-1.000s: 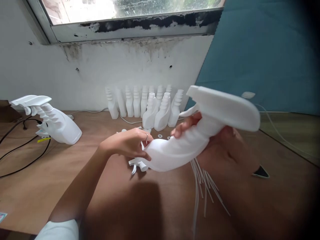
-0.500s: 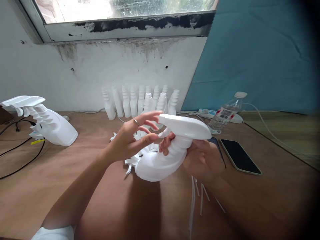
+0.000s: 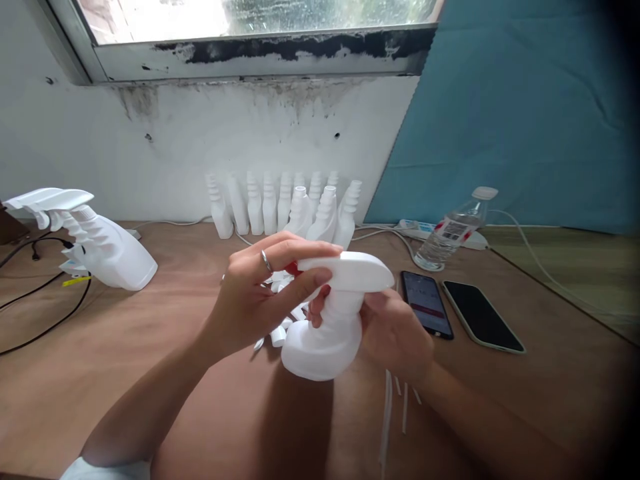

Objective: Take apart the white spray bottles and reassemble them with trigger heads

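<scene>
A white spray bottle (image 3: 323,350) with its trigger head on is held above the table in front of me. My right hand (image 3: 397,330) is wrapped round the bottle's neck from the right, with fingertips showing on the near left side. My left hand (image 3: 270,290) grips the nozzle end of the trigger head (image 3: 360,272), thumb on the near side and fingers over the top. The trigger itself is hidden behind my left hand. Behind the bottle lies a pile of loose white trigger heads (image 3: 277,333), partly covered by my hands.
Several white bottles without heads (image 3: 255,207) stand by the wall. At the left, finished-looking spray bottles (image 3: 117,250) lean near black cables (image 3: 75,320). On the right are a water bottle (image 3: 447,233) and two phones (image 3: 426,303) (image 3: 483,317). Thin white tubes (image 3: 386,420) lie in front.
My left hand has closed from spread fingers onto the nozzle end of the trigger head. The spray bottle has turned, sits more upright and slightly lower. One phone is now uncovered.
</scene>
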The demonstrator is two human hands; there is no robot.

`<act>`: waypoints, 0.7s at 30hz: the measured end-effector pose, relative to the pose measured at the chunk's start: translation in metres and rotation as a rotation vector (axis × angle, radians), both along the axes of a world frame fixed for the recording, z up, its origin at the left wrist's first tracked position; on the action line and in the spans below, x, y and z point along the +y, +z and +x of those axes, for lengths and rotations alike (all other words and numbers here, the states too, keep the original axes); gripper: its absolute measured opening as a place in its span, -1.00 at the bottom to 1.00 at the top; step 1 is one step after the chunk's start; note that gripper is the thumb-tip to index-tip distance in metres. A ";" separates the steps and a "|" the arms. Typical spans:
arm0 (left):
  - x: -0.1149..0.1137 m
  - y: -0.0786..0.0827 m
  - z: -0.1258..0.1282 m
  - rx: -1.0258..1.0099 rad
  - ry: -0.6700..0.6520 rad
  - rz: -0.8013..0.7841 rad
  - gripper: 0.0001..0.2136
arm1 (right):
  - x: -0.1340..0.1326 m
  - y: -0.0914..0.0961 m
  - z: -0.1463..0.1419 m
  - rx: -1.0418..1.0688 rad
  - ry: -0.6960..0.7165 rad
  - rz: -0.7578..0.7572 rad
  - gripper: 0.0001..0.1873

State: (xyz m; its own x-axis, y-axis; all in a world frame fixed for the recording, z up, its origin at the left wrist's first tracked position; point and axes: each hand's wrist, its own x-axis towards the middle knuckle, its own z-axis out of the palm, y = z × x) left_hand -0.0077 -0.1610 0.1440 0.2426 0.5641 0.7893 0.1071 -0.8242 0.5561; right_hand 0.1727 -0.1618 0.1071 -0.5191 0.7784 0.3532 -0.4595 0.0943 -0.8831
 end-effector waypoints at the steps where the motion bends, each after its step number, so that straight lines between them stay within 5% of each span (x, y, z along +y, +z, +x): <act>1: 0.000 0.001 -0.002 0.013 0.007 0.017 -0.81 | 0.000 -0.003 -0.001 0.005 -0.011 0.016 -0.63; 13: 0.002 0.014 -0.021 0.162 -0.061 0.006 -0.79 | 0.000 -0.010 -0.008 -0.071 -0.170 0.133 -0.67; 18: 0.002 0.016 -0.022 0.148 -0.077 -0.053 -0.82 | 0.001 -0.009 -0.004 -0.081 0.013 0.171 -0.73; 21: 0.003 0.015 -0.023 0.141 -0.099 -0.088 -0.82 | -0.001 -0.008 -0.006 -0.135 -0.100 0.136 -0.71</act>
